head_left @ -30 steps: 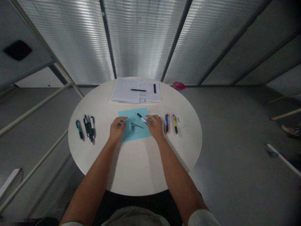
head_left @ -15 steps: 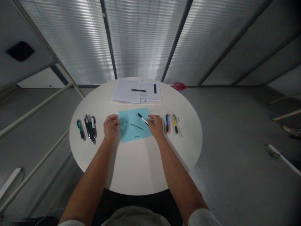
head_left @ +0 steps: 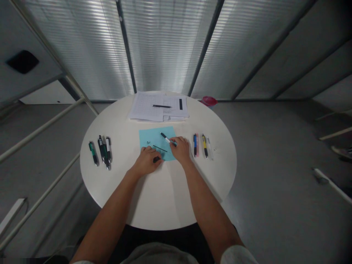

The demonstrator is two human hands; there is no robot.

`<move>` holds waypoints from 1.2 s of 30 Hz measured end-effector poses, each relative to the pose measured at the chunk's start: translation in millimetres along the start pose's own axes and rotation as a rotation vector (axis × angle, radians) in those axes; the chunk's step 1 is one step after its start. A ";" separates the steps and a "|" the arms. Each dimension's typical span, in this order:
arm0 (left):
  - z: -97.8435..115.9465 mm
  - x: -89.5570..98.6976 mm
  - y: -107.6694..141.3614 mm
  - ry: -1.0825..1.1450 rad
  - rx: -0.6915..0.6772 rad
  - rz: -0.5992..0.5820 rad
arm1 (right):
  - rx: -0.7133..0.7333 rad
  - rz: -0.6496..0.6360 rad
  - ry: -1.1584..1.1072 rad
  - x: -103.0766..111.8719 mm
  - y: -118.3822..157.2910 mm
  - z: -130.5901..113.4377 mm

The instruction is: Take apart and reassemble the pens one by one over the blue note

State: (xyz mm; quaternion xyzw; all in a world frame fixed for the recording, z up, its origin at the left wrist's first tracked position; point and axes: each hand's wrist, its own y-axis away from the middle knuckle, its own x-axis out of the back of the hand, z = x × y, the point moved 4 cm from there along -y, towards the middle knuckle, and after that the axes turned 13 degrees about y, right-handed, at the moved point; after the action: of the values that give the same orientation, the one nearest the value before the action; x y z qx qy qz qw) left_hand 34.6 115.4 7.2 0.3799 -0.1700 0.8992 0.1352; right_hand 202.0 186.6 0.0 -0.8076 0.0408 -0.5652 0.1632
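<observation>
L hand moved inward; blk/wht pen juts from R grip.

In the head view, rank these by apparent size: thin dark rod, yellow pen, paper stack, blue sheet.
1. Paper stack, largest although farthest away
2. Blue sheet, partly covered
3. Yellow pen
4. Thin dark rod, on the sheet

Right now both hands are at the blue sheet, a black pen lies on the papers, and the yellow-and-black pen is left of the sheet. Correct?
Not quite: in the head view the yellow-and-black pen lies right of the blue sheet, not left. The rest is right: left hand and right hand at the sheet, black pen on the papers.
</observation>
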 end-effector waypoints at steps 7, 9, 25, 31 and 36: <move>-6.6 -0.3 3.2 0.051 0.004 -0.027 | 0.009 0.003 0.015 0.2 0.3 -1.6; -7.9 0.4 4.0 0.089 0.010 -0.026 | 0.008 0.008 0.018 0.4 0.4 -1.7; -9.2 6.6 2.9 0.316 0.040 0.022 | -0.011 -0.046 0.023 0.7 -0.9 -2.1; -16.1 6.4 0.0 0.270 0.046 0.213 | -0.016 -0.049 0.051 0.1 0.5 -3.2; -21.2 2.4 0.2 0.082 0.085 0.284 | 0.002 -0.039 0.073 -0.2 1.8 -5.1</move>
State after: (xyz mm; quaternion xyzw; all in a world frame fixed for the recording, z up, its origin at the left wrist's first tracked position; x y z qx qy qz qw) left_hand 19.3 124.1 -5.0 0.3202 -0.1780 0.9305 -0.0027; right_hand 197.4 183.8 0.8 -0.7871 0.0302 -0.5972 0.1514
